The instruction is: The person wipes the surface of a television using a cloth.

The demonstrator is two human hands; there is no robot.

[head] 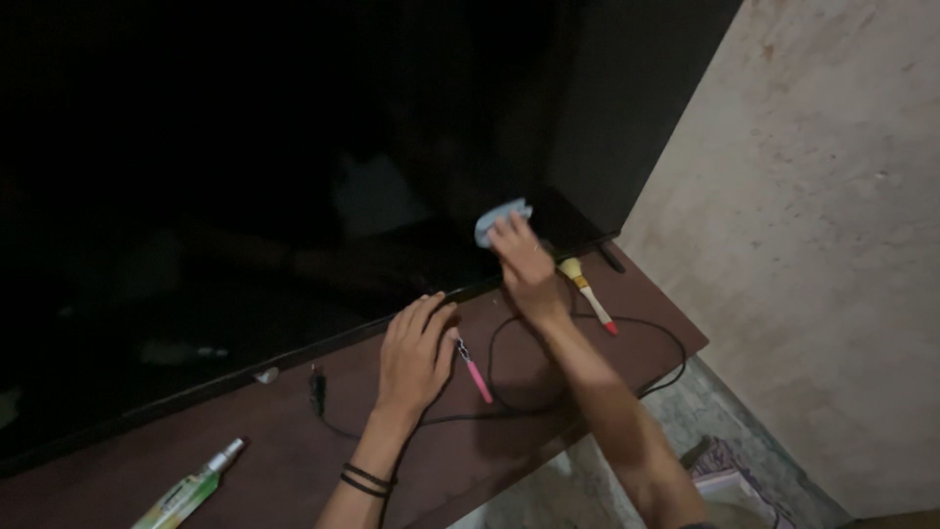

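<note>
My right hand (526, 266) presses a light blue cloth (501, 219) against the lower right part of a large dark screen (294, 147). My left hand (416, 353) lies flat, fingers apart, on the dark brown table (294, 441) just below the screen's bottom edge, holding nothing. A pink pen-like tool (475, 370) lies beside the left hand's thumb. A small brush with a red and white handle (587, 292) rests to the right of my right wrist.
A black cable (587, 323) loops over the table and under my right forearm. A green and white tube (191, 487) lies at the front left. A pale plaster wall (822, 245) rises at the right, with cloth items (729, 475) on the floor below.
</note>
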